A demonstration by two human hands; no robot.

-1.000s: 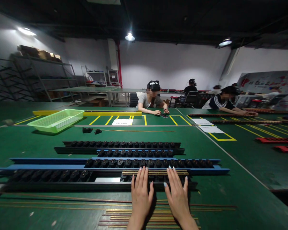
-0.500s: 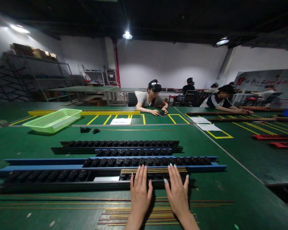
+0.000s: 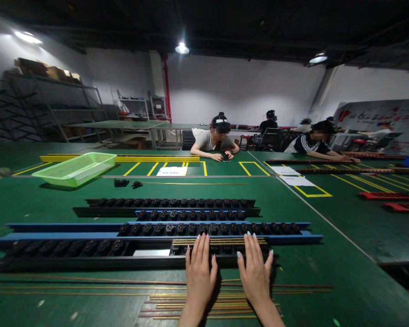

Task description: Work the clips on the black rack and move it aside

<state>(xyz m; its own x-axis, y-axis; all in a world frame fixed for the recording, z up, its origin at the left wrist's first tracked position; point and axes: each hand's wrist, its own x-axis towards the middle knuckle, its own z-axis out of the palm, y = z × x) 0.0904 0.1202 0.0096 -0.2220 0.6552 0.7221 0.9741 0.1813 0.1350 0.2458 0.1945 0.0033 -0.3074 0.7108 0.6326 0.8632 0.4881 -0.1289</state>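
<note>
Both my hands lie over the right part of a black channel (image 3: 150, 262) fitted with black socket modules (image 3: 88, 248). My left hand (image 3: 200, 268) has its fingers stretched out, fingertips on a few short brass rods (image 3: 221, 241) lying along the modules. To its right, my right hand (image 3: 255, 268) is spread too, fingertips at the rods' right portion. Whether the fingers press down, I cannot tell. A bare pale strip (image 3: 152, 252) shows inside the channel between two groups of modules. Under my wrists, several loose brass and copper rods (image 3: 167, 305) lie on the green table.
Behind the black channel lie a blue channel (image 3: 64, 230) and another black channel (image 3: 122, 211), both with modules. Farther off are a green basket (image 3: 75, 170), a yellow channel (image 3: 139, 159), two loose black pieces (image 3: 122, 183) and paper sheets (image 3: 172, 171). People sit across the table.
My right hand has shifted slightly right along the rods, while my left hand stays nearly in place. The person opposite has lowered their head a little.
</note>
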